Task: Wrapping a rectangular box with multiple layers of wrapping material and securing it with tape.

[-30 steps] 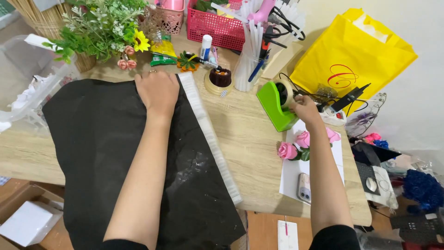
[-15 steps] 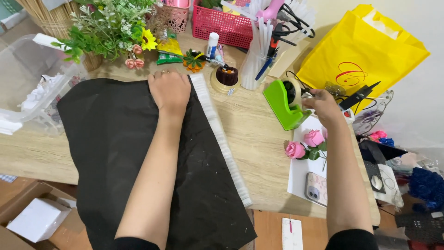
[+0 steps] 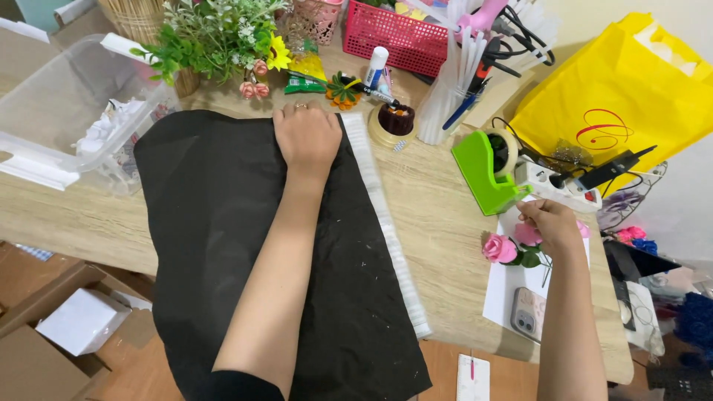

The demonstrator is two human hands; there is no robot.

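Black wrapping sheet (image 3: pixel 223 245) lies spread flat under the left hand (image 3: pixel 307 137), palm pressing its far edge, while the right hand (image 3: pixel 548 223) pinches something small beside the green tape dispenser (image 3: pixel 486 172), pink roses (image 3: pixel 512 245) unwrapped.

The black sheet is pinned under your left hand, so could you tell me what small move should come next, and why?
Probably bring the right hand across to the black sheet: it sits just past the green tape dispenser, while the left hand presses the sheet's far edge flat.
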